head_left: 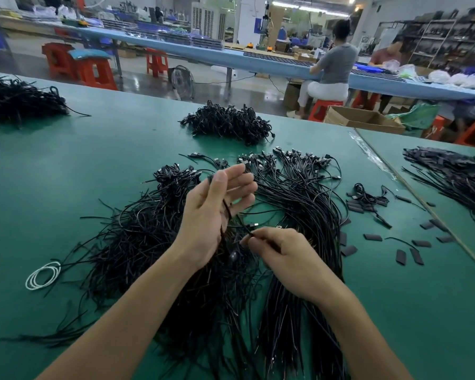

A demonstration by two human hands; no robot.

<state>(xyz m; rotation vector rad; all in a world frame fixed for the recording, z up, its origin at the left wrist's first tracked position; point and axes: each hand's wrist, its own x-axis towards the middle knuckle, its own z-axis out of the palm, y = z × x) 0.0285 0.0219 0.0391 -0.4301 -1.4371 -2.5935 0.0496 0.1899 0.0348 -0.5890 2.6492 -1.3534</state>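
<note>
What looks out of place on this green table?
A white coil lies at the left edge of the black cables. It looks odd because every other cable in the piles is black.

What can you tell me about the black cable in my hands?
The black cable is thin, with a matte, rubbery-looking jacket. It runs across the palm of the left hand, whose fingers are straight, and the right hand pinches it lower down. It hangs above the pile of like cables on the green table.
</note>
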